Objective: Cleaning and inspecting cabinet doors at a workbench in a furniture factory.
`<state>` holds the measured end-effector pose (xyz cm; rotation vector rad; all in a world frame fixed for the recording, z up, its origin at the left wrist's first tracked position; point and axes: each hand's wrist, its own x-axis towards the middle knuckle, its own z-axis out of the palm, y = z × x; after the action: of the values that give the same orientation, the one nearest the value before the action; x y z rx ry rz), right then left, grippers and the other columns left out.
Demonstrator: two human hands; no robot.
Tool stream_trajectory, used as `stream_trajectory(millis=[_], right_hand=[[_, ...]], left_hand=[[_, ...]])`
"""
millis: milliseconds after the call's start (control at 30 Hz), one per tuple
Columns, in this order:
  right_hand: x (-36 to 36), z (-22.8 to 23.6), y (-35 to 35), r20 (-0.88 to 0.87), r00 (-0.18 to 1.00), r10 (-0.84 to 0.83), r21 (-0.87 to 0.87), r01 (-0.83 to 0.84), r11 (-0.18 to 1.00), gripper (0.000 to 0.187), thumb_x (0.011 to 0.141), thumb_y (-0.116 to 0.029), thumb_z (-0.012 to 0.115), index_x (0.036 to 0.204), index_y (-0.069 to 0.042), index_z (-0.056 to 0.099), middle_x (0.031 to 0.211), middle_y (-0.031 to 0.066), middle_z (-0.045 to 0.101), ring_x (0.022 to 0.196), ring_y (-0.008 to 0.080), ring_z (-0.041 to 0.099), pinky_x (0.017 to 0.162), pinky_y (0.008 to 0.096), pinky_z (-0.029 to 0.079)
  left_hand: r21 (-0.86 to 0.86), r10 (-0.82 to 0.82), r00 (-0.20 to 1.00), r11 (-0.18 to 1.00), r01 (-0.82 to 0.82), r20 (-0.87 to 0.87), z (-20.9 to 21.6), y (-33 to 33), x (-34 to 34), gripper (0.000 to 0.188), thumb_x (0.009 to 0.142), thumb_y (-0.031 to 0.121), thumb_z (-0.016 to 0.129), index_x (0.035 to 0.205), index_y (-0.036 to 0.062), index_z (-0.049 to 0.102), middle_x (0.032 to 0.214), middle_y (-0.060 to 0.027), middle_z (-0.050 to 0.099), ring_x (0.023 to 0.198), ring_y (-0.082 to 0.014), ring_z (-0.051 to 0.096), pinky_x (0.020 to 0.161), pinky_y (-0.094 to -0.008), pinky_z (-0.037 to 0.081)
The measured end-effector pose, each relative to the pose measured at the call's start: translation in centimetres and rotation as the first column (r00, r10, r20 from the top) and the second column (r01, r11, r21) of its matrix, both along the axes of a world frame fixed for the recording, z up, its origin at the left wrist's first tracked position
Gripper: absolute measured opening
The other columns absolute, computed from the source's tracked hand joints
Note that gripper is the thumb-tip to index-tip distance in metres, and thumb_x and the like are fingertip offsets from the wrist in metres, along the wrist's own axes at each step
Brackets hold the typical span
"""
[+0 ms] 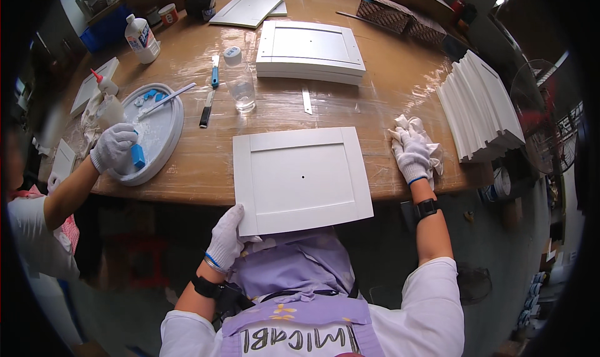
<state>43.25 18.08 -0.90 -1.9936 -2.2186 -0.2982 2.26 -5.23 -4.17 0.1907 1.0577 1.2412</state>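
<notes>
With our left hand clamped on its near left corner, we hold the white panel across the near edge of the desk. Our right hand covers the cloth, but we cannot tell its grip; we should keep the panel steady.

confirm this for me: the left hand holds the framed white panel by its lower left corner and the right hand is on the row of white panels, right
Not quite: the head view shows the right hand on the crumpled white cloth; the row of white panels is farther right. The left hand does hold the framed white panel by its lower left corner.
</notes>
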Motion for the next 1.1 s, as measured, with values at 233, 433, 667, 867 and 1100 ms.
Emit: stream_trajectory(millis=[233,433,667,867,1100], right_hand=[[1.1,4.1,2.2,-0.961,0.056,-0.27,-0.271,-0.01,0.962,0.023,0.092,-0.017,0.06,0.112,-0.007,0.065,0.101,0.0104,0.067,0.091,0.021,0.064,0.081,0.0322,0.053],[-12.7,3.1,-1.1,-0.85,0.521,-0.081,-0.31,-0.37,0.876,0.051,0.094,-0.036,0.056,0.134,-0.006,0.052,0.131,0.0198,0.055,0.115,0.029,0.057,0.097,0.0415,0.046],[-28.2,0.3,-17.1,-0.295,0.61,0.736,0.066,-0.755,0.652,0.061,0.078,-0.039,0.064,0.128,-0.006,0.056,0.135,0.0206,0.047,0.124,0.0392,0.044,0.105,0.0556,0.033],[-17.8,3.1,-14.8,-0.198,0.501,0.843,0.157,-0.832,0.532,0.038,0.076,-0.018,0.067,0.113,-0.012,0.067,0.115,0.0088,0.059,0.098,0.0274,0.059,0.081,0.0387,0.051],[-5.2,3.6,-5.2,0.027,0.897,0.441,0.214,-0.436,0.874,0.034,0.087,-0.011,0.064,0.121,-0.014,0.064,0.109,0.01,0.064,0.093,0.0285,0.062,0.082,0.0376,0.051]], left_hand=[[-0.014,-0.045,0.988,0.999,0.048,0.146,1.1,-0.1,-0.5,0.048,0.102,0.033,0.04,0.133,-0.003,0.042,0.113,-0.0229,0.063,0.079,-0.0312,0.07,0.063,-0.0415,0.063],[0.098,-0.104,0.842,0.993,0.061,0.53,0.5,-0.4,-0.6,0.054,0.104,0.039,0.031,0.145,0.0057,0.024,0.14,-0.027,0.041,0.119,-0.0464,0.053,0.084,-0.0647,0.054],[0.094,-0.002,0.787,0.993,-0.071,0.617,1.8,0.1,0.8,0.063,0.101,0.057,0.022,0.143,0.0113,0.036,0.142,-0.0178,0.043,0.131,-0.0395,0.043,0.107,-0.0574,0.037],[0.141,-0.067,0.868,0.99,-0.003,0.492,2.1,-0.1,0.3,0.056,0.102,0.035,0.04,0.143,-0.0008,0.028,0.138,-0.0301,0.04,0.125,-0.0529,0.043,0.095,-0.071,0.043],[0.075,-0.047,0.868,0.997,0.011,0.495,1.8,0.6,0.1,0.052,0.102,0.029,0.036,0.142,-0.0023,0.028,0.138,-0.0317,0.038,0.122,-0.0513,0.046,0.092,-0.0664,0.048]])
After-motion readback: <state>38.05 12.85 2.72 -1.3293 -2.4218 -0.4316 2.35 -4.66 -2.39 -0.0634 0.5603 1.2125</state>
